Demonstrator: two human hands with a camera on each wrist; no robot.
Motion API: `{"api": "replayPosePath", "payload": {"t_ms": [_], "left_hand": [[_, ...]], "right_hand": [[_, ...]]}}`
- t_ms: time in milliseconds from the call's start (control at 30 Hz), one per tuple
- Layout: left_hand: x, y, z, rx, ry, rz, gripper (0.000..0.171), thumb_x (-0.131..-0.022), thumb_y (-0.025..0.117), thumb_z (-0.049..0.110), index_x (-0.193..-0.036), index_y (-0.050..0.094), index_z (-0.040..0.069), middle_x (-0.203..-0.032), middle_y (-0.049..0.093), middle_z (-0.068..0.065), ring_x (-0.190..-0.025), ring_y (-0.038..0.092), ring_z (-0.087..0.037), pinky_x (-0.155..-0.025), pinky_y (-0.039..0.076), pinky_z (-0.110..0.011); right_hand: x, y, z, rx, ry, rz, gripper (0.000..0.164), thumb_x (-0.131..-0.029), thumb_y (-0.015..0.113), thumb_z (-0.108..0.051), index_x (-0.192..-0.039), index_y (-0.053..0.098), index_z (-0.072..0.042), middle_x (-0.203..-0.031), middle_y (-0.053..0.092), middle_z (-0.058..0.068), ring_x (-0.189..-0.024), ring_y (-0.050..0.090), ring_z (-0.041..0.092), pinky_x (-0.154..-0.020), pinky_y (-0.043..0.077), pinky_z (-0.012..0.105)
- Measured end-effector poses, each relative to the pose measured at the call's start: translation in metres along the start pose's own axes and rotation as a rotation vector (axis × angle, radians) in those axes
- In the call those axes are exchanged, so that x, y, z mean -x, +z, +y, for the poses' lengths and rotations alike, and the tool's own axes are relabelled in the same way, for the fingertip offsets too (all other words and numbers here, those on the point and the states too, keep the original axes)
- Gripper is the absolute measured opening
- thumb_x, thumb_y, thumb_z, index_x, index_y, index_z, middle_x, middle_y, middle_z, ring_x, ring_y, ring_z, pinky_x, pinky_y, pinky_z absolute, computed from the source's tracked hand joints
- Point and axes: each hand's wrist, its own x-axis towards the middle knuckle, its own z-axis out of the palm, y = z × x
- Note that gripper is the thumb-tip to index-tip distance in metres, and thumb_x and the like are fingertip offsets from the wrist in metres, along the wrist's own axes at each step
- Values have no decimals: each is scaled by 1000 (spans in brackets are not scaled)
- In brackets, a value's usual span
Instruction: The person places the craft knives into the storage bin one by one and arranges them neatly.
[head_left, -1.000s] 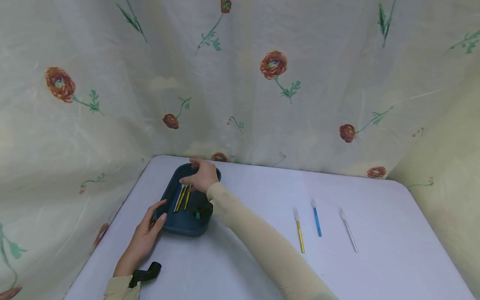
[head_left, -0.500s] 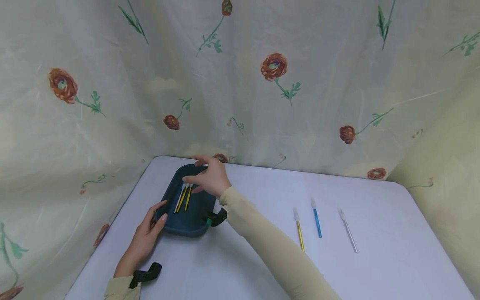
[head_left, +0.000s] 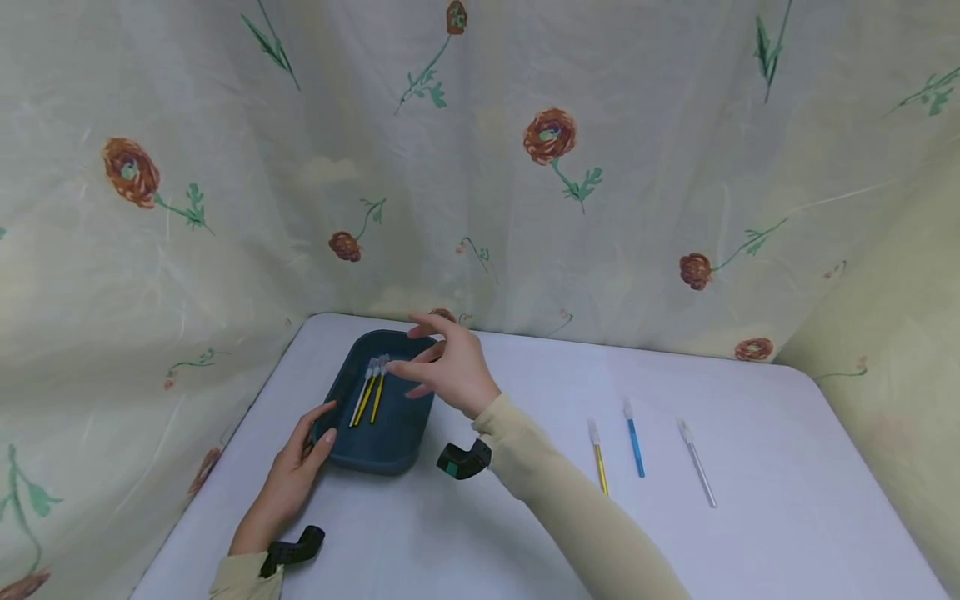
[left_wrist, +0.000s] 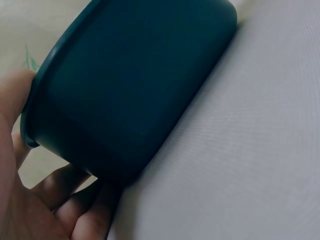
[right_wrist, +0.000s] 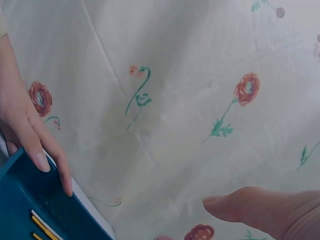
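The right hand (head_left: 453, 375) has shifted to the right since the earlier frames, drawing off the upper part of the tray (head_left: 401, 425), and the clear caps of the three tools inside now show more fully. The tray, dark blue and round-cornered, sits on the surface (head_left: 517, 383) left of centre in the frame. In it lie a pale tool (head_left: 362, 395) and two yellow tools (head_left: 366, 400), side by side, caps toward the top of the frame.

The left hand (head_left: 291, 479) grips the tray at its lower left, thumb and fingers on either side of the rim; the left wrist view shows its fingers against the outer wall. The right hand is spread wide and holds nothing, above the tray's upper right edge. Its thumb tip appears close to the cap of the rightmost yellow tool; whether they touch I cannot tell.

A black wrist camera (head_left: 465, 459) sticks out beside the right sleeve (head_left: 577, 508), and another by the left sleeve (head_left: 246, 577). Well to the right on the surface lie three more capped tools, apart from one another: a third yellow tool (head_left: 601, 468), its lower end reaching the sleeve in the picture, a blue tool (head_left: 635, 446) and a silver tool (head_left: 700, 471). Flowered cloth (head_left: 622, 250) hangs behind.
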Motion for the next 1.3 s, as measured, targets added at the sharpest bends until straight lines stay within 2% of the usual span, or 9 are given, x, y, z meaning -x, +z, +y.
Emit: {"api": "replayPosePath", "payload": {"t_ms": [200,400,600,767,1033,1300], "left_hand": [[1,0,0,1,13,3,57,-119,48,43,-171,32,24,-180,16,-23,-164,18,-48,-128,24,-67],[1,0,0,-8,27,6,57,-119,47,43,-171,32,25,-180,16,-23,-164,17,-49,-128,23,-68],[2,0,-1,-14,36,9,57,-119,47,43,-171,32,24,-180,16,-23,-163,19,-49,-127,24,-69],[3,0,-1,-12,35,10,57,-119,47,44,-171,32,26,-180,17,-23,-163,21,-49,-127,25,-69],[3,-1,1,-21,22,9,58,-119,47,46,-171,31,27,-180,17,-22,-163,21,-48,-128,25,-68],[2,2,2,-12,28,12,57,-119,47,43,-171,32,25,-180,17,-22,-163,22,-48,-127,25,-68]], "right_hand": [[15,-14,3,-5,-7,23,71,-93,89,-6,-157,58,-8,-137,65,13,-91,73,27,-64,68,44],[32,-28,10,51,-9,35,71,-92,90,-10,-156,59,-10,-137,67,11,-96,72,28,-64,68,44],[48,-43,22,107,9,16,73,-91,91,-11,-157,59,-11,-137,68,11,-96,75,27,-67,68,47],[59,-58,33,148,-10,-8,71,-91,91,-12,-155,61,-11,-137,69,12,-97,75,30,-68,68,43],[78,-87,48,272,2,37,67,-91,91,-12,-152,64,-11,-135,70,12,-94,75,28,-68,67,36],[94,-121,69,377,26,56,66,-91,90,-12,-152,64,-12,-137,70,11,-94,75,23,-69,66,37]]}}
